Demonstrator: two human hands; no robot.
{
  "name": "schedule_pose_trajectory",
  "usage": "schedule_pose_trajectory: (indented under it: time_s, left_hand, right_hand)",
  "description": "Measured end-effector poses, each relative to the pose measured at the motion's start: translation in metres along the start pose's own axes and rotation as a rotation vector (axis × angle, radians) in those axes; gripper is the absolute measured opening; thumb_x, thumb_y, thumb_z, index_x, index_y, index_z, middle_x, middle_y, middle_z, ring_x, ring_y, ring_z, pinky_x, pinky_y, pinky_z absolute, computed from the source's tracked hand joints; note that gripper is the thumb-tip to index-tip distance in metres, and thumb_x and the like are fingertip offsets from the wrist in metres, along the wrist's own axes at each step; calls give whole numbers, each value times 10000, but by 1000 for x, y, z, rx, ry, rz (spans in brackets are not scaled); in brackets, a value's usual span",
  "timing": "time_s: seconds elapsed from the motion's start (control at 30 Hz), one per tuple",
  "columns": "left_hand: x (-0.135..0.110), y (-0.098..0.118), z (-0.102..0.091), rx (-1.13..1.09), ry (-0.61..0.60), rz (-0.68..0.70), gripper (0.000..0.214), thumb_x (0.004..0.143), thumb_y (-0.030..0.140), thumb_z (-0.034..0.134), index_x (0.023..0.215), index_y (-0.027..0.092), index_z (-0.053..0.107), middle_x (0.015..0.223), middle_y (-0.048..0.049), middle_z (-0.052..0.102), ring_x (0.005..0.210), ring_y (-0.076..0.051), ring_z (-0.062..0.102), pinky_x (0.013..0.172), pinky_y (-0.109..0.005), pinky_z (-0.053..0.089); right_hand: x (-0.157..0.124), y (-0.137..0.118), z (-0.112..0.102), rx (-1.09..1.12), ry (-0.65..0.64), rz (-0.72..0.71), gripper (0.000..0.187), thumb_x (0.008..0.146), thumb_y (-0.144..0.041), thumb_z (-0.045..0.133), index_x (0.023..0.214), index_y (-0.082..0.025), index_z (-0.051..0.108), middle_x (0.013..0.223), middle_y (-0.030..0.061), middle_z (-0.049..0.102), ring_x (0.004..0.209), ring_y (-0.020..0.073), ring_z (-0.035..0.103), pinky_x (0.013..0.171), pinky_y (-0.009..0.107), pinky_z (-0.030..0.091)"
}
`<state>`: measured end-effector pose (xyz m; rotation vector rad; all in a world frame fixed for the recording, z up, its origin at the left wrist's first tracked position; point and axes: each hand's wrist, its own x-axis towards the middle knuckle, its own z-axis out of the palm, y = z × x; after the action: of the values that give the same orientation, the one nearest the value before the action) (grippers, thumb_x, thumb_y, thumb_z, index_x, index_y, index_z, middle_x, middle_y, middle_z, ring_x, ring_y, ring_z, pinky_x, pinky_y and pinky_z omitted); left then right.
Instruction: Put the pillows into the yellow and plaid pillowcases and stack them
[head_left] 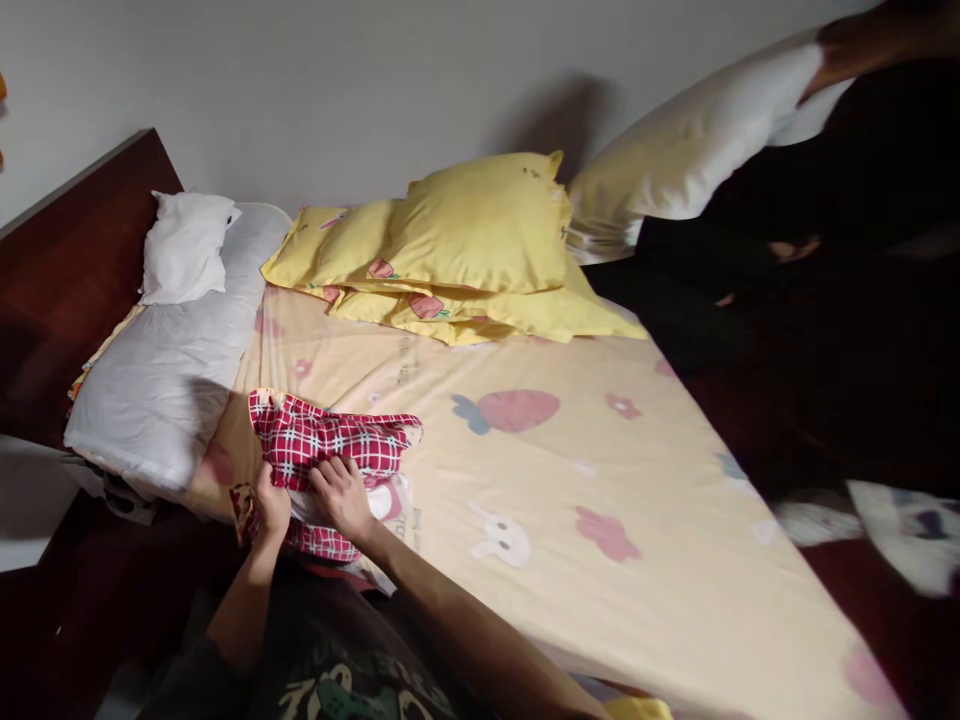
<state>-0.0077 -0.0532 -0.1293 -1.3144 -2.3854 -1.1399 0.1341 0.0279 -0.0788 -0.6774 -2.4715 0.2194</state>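
A small red-and-white checked pillowcase point(330, 432) lies at the near side of the bed, with white material showing between its checked parts. My left hand point(271, 503) closes on its left edge, thumb up. My right hand point(341, 497) is just to the right, fingers curled over the checked fabric and the white material. What lies under those fingers is hidden.
A white pillow point(169, 375) with a small white pillow point(187, 245) on it lies by the dark wooden headboard point(82, 280). Yellow pillows point(480, 225) are stacked along the wall. At the right, another person's arm point(877, 48) meets a long, blurred white cloth thing point(697, 140).
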Motion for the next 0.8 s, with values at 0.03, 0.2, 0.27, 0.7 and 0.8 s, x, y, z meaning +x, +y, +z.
schedule_pose_trajectory:
  time_s: [0.03, 0.2, 0.27, 0.7, 0.8]
  left_hand:
    - [1, 2, 2, 14, 25, -14, 283, 723, -36, 412, 755, 215, 540, 666, -2, 576, 609, -152, 531, 598, -253, 404]
    - [-2, 9, -10, 45, 3, 87, 294, 679, -39, 453, 765, 230, 535, 746, -17, 562, 735, -185, 557, 698, -281, 431]
    - [-5, 11, -20, 51, -28, 161, 303, 671, -42, 461, 770, 232, 547, 753, -22, 561, 737, -192, 552, 696, -289, 425]
    - [-24, 35, -27, 113, -152, 430, 307, 837, 36, 492, 598, 223, 538, 642, -29, 541, 674, -179, 513, 670, -307, 403]
    - [-22, 27, -26, 156, -174, 386, 240, 784, 20, 524, 696, 230, 599, 722, -44, 591, 746, -208, 545, 710, -327, 436]
  right_hand:
    - [1, 4, -1, -10, 1, -2, 167, 865, -76, 489, 856, -197, 604, 803, 62, 576, 805, 228, 417, 788, 370, 297]
    - [-3, 17, -20, 4, -37, -57, 228, 824, -217, 565, 1034, -154, 625, 960, 109, 599, 908, 259, 438, 870, 416, 320]
    - [-8, 13, -24, 22, -68, -81, 348, 787, -282, 594, 1101, -135, 609, 1015, 122, 590, 948, 274, 439, 904, 444, 317]
    - [2, 25, 24, -29, 51, -19, 213, 914, -116, 454, 798, -178, 621, 732, 63, 548, 742, 222, 402, 714, 358, 308]
    - [-4, 20, 20, 7, 32, -32, 198, 921, -123, 463, 840, -182, 633, 766, 63, 578, 770, 222, 442, 732, 355, 339]
